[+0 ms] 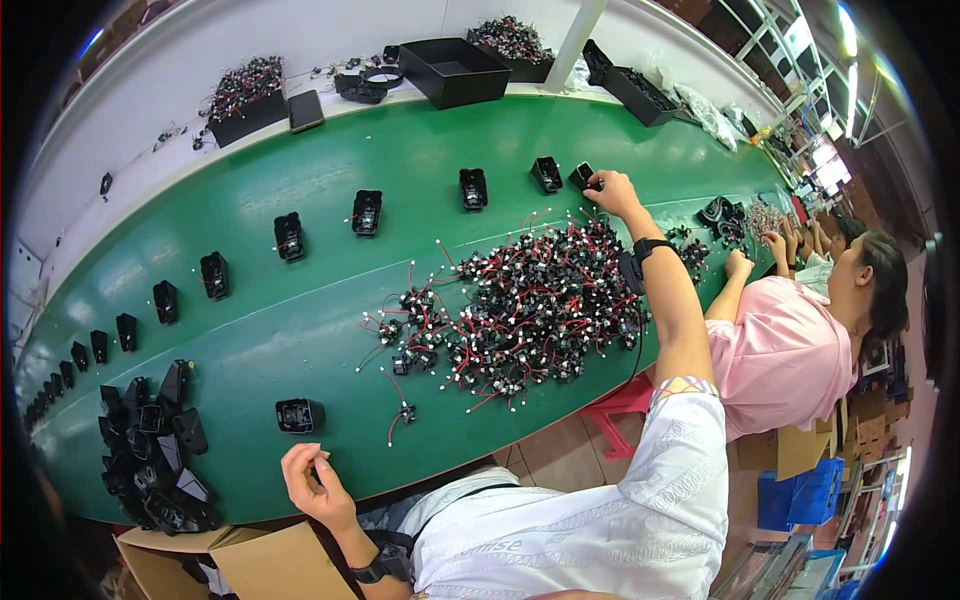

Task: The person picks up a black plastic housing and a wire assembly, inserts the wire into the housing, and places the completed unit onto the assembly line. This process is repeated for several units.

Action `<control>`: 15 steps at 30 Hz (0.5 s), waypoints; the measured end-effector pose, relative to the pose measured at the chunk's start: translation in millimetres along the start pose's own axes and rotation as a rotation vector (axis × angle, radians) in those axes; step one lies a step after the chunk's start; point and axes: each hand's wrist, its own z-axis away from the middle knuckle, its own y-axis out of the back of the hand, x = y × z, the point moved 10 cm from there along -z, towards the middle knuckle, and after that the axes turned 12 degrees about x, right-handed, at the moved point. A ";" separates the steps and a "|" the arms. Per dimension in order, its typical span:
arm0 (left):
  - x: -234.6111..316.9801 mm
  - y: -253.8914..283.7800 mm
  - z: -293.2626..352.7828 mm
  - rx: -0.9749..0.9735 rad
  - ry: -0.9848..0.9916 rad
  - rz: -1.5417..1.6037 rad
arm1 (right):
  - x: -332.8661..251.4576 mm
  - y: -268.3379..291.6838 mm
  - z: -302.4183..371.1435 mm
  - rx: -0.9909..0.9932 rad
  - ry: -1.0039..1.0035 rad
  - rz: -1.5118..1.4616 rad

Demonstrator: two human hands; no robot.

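At the far side of the green table, my right hand [612, 192] grips a small black plastic housing [582, 177] by its edge, fingers closed on it. Another black housing [546, 175] stands just left of it. Close to the table's front edge, my left hand [318, 487] is held with fingers loosely bent and apart, nothing visible in it. Just beyond its fingertips lies an open black housing [300, 415] with parts inside. Between my arms spreads a big heap of small black parts with red and black wires and white connectors [545, 310].
A row of black housings [289, 237] curves away leftward along the green table [400, 270]. Several black housings are piled [155, 450] at left above a cardboard box [270, 565]. Black bins [453, 72] line the back ledge. A person in pink [775, 350] sits at right, near a red stool [620, 412].
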 end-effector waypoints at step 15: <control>-16.2 6.2 3.3 -0.047 0.016 0.037 | -0.1 2.6 -3.3 0.130 -0.007 -0.035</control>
